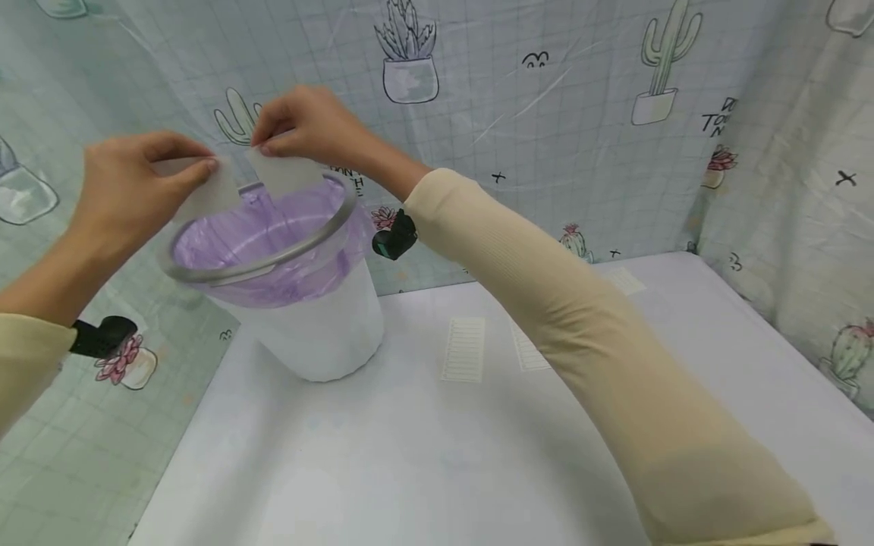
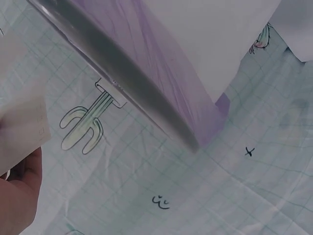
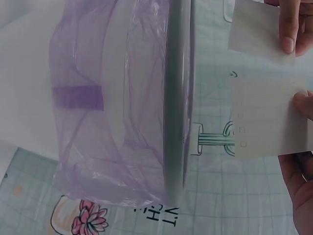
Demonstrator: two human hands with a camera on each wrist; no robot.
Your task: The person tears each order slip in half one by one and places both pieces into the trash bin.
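Over a white trash bin (image 1: pixel 321 334) with a purple bag liner (image 1: pixel 300 284) and a grey rim ring (image 1: pixel 332 226), both hands are raised. My left hand (image 1: pixel 130 182) pinches a piece of white paper (image 1: pixel 213 193) between thumb and fingers at the bin's left side. Just right of it, a second piece of paper (image 1: pixel 283 174) hangs from the pinched fingertips of my right hand (image 1: pixel 314 129), above the far rim. Small printed checkboxes run along the edge of this paper (image 3: pixel 264 117) in the right wrist view. A gap separates the two pieces.
The bin stands at the far left of a white table (image 1: pixel 382 455). Narrow lined sheets (image 1: pixel 464 349) lie flat on it, one partly behind the right sleeve (image 1: pixel 546 296). Another sheet (image 1: pixel 624 280) is near the back edge. A cactus-print curtain (image 1: pixel 519 152) encloses the table.
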